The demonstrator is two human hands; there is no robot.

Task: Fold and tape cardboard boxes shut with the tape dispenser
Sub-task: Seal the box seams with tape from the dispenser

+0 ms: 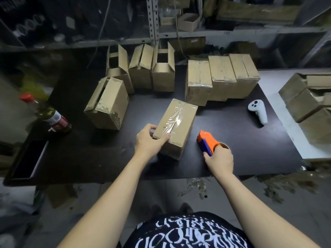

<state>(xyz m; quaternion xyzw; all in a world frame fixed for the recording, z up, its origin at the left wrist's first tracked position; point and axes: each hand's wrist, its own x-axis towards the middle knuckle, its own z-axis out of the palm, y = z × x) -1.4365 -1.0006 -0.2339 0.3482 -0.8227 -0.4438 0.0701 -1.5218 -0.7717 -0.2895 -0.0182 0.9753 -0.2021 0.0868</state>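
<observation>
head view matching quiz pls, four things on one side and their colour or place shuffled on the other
Things:
1. dispenser
2. bottle
3. controller
4. middle box

Descriptions:
a. white, lying untouched on the right part of the table
b. taped along its top, gripped by the left hand
c. red cap, standing near the table's left edge
d. orange and blue, held in the right hand

Pairs: 1-d, 2-c, 3-a, 4-b
</observation>
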